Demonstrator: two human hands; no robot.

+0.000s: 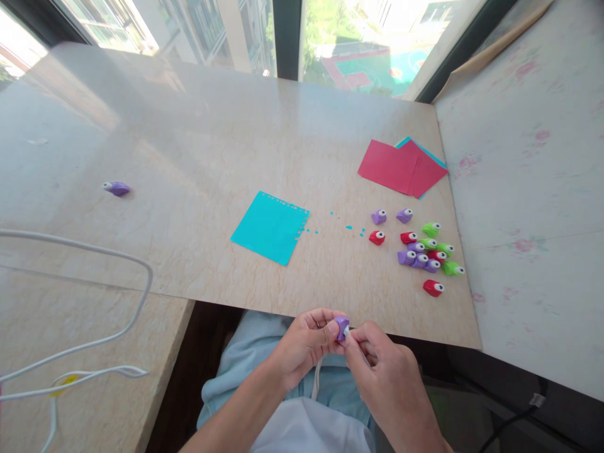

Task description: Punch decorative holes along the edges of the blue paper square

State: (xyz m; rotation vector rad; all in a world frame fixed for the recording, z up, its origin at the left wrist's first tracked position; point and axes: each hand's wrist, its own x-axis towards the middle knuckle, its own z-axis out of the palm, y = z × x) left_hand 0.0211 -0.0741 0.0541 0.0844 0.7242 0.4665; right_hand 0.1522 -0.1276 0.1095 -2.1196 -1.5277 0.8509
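Observation:
Over my lap, just below the table's front edge, my left hand grips a small purple craft punch between thumb and fingers. The thumb and forefinger of my right hand pinch at the white end of the same punch. A blue sheet of paper lies on the table ahead of my hands, with a row of small punched notches along its far and right edges. Tiny blue paper bits are scattered to the right of the sheet.
Several purple, red and green craft punches cluster at the right, beneath red paper sheets. A lone purple punch lies far left. White cables loop over the left side. A flowered wall panel bounds the table's right.

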